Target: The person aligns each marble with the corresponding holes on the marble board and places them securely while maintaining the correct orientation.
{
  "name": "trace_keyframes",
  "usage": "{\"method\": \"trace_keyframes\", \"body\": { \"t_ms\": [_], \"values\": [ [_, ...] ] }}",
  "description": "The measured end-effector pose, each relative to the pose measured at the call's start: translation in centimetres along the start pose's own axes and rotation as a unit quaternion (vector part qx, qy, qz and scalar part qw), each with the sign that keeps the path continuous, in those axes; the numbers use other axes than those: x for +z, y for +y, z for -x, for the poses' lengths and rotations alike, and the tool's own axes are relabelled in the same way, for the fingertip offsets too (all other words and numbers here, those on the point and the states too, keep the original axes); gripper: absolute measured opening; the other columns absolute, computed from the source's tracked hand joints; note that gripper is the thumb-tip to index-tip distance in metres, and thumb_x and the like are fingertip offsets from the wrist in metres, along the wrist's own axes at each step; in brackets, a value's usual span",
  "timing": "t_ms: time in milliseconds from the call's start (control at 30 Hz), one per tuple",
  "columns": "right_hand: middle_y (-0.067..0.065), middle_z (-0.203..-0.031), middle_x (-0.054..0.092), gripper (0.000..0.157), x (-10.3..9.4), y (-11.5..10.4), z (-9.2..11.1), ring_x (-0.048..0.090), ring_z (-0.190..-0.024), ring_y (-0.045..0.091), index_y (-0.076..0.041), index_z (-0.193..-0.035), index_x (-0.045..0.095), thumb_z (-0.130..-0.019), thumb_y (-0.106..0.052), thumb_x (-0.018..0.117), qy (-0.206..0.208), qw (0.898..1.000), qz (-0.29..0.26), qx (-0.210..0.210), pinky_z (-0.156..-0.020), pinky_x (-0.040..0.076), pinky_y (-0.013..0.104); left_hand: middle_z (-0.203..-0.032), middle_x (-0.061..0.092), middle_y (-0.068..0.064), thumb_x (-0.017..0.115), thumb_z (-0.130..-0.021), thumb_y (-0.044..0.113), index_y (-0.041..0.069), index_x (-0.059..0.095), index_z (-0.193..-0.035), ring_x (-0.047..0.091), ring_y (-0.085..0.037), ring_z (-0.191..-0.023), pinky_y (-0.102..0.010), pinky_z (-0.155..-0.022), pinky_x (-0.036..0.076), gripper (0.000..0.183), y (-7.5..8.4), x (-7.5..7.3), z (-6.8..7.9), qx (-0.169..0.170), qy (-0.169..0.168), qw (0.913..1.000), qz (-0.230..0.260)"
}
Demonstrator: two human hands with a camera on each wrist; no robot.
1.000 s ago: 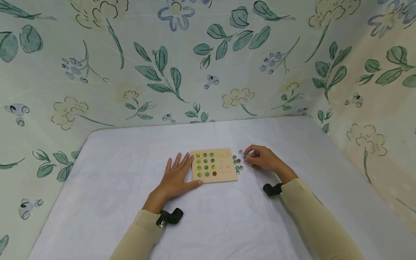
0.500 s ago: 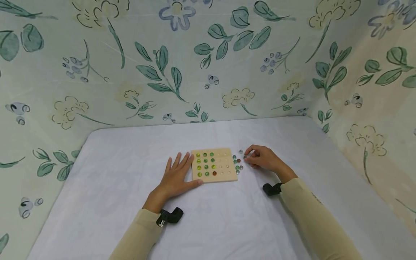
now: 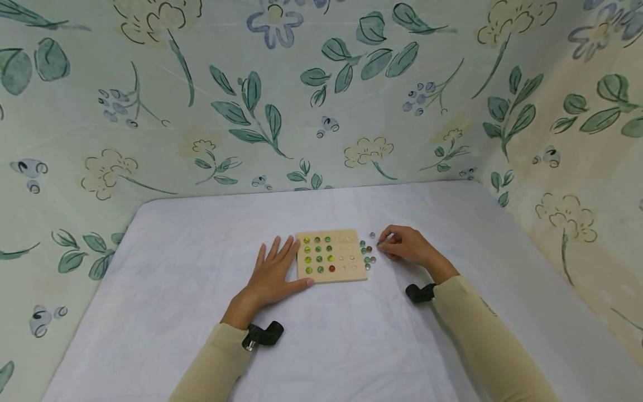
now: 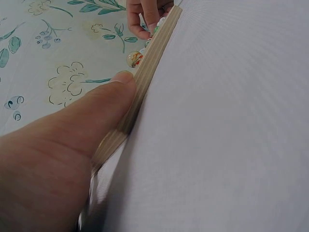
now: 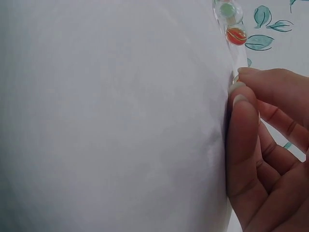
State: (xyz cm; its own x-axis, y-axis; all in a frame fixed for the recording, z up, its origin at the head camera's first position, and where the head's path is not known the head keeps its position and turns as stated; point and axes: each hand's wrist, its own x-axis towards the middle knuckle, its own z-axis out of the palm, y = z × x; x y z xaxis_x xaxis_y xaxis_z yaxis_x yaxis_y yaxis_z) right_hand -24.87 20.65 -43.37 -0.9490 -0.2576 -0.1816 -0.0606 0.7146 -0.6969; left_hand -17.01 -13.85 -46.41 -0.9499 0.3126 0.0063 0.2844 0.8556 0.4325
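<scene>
A light wooden board [image 3: 348,275] with rows of round hollows lies on the white cloth. Yellow-green marbles fill its left column, green ones [image 3: 318,249] most of the two columns beside it, and a red-brown marble [image 3: 332,268] sits near the front. My left hand [image 3: 268,277] is spread against the board's left side, its thumb [image 4: 120,82] touching the near edge. Right of the board my right hand [image 3: 409,246] is low on the cloth. Its thumb and fingers pinch a greenish marble [image 3: 379,243], mostly hidden by the fingers in the right wrist view.
Several loose marbles lie between the board and my right hand, including a red one [image 5: 236,36] and a clear one [image 3: 372,235]. The white-covered table [image 3: 226,218] meets a leaf-patterned cloth wall [image 3: 281,167] at the back and right.
</scene>
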Motion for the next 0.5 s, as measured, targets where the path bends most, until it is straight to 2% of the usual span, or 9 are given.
{"method": "trace_keyframes", "body": {
  "t_ms": [500],
  "values": [
    [0.006, -0.077, 0.065, 0.014, 0.2, -0.18, 0.13, 0.06, -0.066, 0.019, -0.012, -0.102, 0.062, -0.092, -0.019, 0.067, 0.012, 1.0, -0.006, 0.015, -0.061, 0.053, 0.029, -0.161, 0.008, -0.001, 0.054, -0.08, 0.075, 0.018, 0.012, -0.156, -0.005, -0.027, -0.148, -0.051, -0.116, -0.01, 0.103, 0.14, -0.09, 0.05, -0.005, -0.01, 0.9999, -0.002]
  ]
}}
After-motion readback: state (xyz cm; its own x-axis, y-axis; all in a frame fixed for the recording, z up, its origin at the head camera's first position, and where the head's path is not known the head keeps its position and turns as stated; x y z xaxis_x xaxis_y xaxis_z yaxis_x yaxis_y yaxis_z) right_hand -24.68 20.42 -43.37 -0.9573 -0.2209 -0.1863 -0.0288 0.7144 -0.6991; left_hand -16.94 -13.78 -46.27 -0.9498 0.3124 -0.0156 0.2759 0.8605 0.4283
